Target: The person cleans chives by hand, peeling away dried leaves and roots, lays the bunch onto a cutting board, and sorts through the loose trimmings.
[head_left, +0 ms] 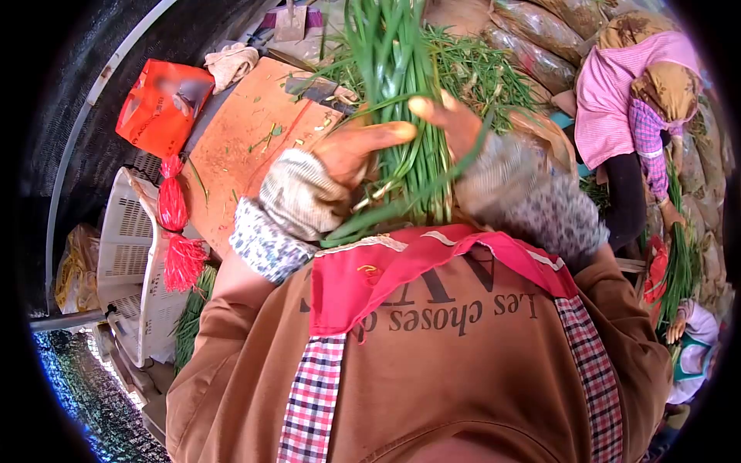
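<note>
A thick bundle of long green stalks (397, 69) stands upright close to my chest, its cut pale ends low near my red apron (401, 270). My left hand (351, 158), in a striped fingerless glove, wraps the bundle's left side with the thumb laid across the front. On the other side my right hand (455, 131), in a similar glove and slightly blurred, presses against the stalks, fingers bent around them. A few loose leaves cross the front of the bundle and hang below my hands.
Left are an orange-brown board (239, 139), an orange bag (164, 108), red plastic strings (173, 201) and a white crate (127, 247). Ahead lies a heap of green stalks (486, 77), with filled plastic sacks (532, 31) behind. Co-workers (633, 100) handle stalks at the right.
</note>
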`<state>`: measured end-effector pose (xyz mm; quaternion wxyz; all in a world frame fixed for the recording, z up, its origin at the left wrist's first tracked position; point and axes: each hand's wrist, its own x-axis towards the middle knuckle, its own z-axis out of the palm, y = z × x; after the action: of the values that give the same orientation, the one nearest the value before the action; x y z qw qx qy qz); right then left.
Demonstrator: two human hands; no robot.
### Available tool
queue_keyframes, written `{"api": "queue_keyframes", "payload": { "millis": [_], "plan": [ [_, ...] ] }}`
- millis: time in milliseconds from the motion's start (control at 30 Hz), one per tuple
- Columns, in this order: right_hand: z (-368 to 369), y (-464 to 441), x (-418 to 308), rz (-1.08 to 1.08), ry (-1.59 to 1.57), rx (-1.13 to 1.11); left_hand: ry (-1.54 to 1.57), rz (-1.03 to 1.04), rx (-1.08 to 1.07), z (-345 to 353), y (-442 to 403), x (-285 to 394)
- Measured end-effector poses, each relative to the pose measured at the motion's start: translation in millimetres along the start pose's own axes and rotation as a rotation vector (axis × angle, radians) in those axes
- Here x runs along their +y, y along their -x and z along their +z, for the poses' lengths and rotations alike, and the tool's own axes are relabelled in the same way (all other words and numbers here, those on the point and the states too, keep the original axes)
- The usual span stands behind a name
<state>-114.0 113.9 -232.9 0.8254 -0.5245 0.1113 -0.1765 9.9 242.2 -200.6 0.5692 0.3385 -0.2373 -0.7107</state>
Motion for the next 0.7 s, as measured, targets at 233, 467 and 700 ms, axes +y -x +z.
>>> {"api": "queue_keyframes", "payload": {
  "millis": [233, 467, 700],
  "plan": [
    [6.1, 48.2, 29.4, -0.036, 0.075, 0.130, 0.149, -0.042, -0.015, -10.5, 6.1, -37.3],
    [5.7, 46.7, 34.6, -0.120, -0.080, 0.338, 0.324, 0.200, 0.003, -42.8, -21.6, -65.2],
    [11.7, 49.8, 14.0, 0.006, -0.161, 0.426, 0.290, 0.293, -0.154, -35.6, -12.1, -55.8]
  ]
}}
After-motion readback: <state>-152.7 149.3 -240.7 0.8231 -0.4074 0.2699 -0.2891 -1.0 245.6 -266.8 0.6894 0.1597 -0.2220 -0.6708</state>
